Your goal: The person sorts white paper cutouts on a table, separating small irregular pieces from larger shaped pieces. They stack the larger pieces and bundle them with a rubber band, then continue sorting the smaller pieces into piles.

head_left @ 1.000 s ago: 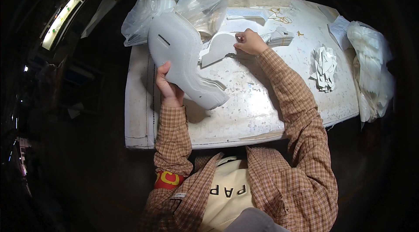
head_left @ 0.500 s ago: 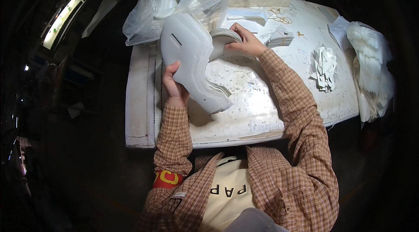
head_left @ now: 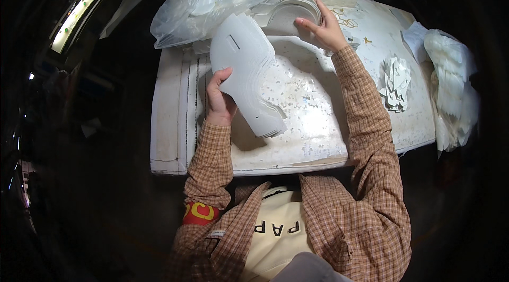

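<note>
Head: left fingers clamp sheets; right fingers, pieces.

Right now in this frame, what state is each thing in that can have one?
Slotted layered stack: held, edges fanned
Rounded stack: gripped at its right side
Left hand: closed on the slotted layered stack
Right hand: closed on the rounded stack
White scraps: heaped loosely
Worktable: littered with small flecks
Upper-left clear bag: crumpled, holding pale pieces
Right-side plastic bag: bunched at the worktable's edge
</note>
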Action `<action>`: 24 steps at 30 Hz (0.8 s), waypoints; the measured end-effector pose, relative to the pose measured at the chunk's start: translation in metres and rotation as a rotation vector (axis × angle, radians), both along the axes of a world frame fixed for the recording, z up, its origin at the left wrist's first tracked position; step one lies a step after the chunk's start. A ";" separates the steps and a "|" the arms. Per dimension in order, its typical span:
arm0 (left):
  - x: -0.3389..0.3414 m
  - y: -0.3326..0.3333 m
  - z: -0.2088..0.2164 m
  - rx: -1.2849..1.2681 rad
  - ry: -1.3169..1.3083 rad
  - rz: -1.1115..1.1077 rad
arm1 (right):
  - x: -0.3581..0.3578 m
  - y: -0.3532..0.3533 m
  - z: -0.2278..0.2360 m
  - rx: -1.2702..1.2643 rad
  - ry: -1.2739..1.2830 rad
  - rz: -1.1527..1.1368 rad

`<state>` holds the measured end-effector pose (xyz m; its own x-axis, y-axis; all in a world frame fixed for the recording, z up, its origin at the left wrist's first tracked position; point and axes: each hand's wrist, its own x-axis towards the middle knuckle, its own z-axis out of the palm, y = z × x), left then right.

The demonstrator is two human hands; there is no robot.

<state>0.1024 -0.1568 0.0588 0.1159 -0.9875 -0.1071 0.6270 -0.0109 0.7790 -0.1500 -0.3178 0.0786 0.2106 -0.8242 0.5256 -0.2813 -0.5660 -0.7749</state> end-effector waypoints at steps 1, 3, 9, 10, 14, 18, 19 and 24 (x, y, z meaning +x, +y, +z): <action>-0.003 0.001 0.001 0.048 -0.023 -0.014 | -0.011 0.000 0.012 0.023 -0.136 0.080; -0.010 0.002 0.003 0.118 -0.055 -0.064 | -0.033 0.005 0.043 0.093 -0.195 0.073; -0.039 0.008 0.000 0.282 -0.038 -0.234 | -0.047 0.059 0.092 0.381 0.090 0.755; -0.043 0.007 0.000 0.285 -0.049 -0.293 | -0.034 0.063 0.090 0.243 0.207 0.852; -0.058 0.019 -0.001 0.224 -0.126 -0.420 | 0.001 0.081 0.081 0.352 0.573 0.945; -0.058 0.021 -0.001 0.024 -0.111 -0.515 | 0.011 0.083 0.083 0.381 0.708 0.817; -0.057 0.021 -0.002 0.055 -0.136 -0.512 | 0.011 0.084 0.083 0.355 0.735 0.785; -0.055 0.019 -0.012 0.035 -0.281 -0.472 | 0.017 0.088 0.070 0.021 0.863 0.523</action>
